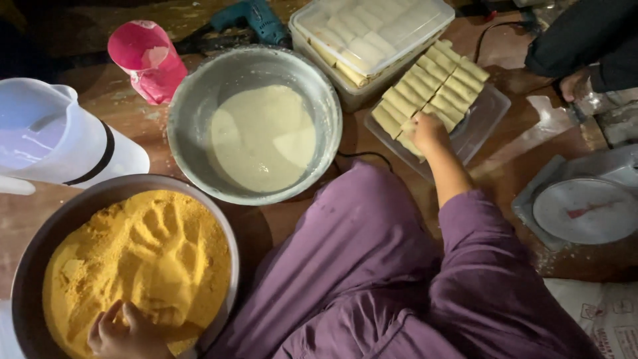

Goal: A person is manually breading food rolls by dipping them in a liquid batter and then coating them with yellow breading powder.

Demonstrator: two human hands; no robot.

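Two hands worked far apart in the single head view, each at its own station on the brown wooden floor (505,166).

The left hand (126,332) rested at the near edge of the round dark metal bowl of yellow crumbs (30,259), fingers curled into the coating; whether it grasped anything beneath the crumbs could not be told. A handprint pressed into the crumb surface suggested the coating had been patted flat to take rolls.

The right hand (428,131) reached out on a purple sleeve (478,219) to the clear plastic lid carrying pale rolled pastries (435,86), its fingers closing on the nearest roll at the row's lower end. The rolls lay side by side in tidy rows, likely so each could be lifted singly.

Between the two stations sat the round grey metal basin of pale batter (256,133), just beside the crumb bowl, seemingly placed midway for convenience. A clear lidded plastic box of more rolls (372,33) stood touching the tray's far side. A pink plastic cup (146,60), a white plastic jug (60,136) and a teal power drill (252,18) lay behind. A grey dial scale (585,209) sat to the right, and another person's dark-sleeved hand (573,85) worked at the far right corner.
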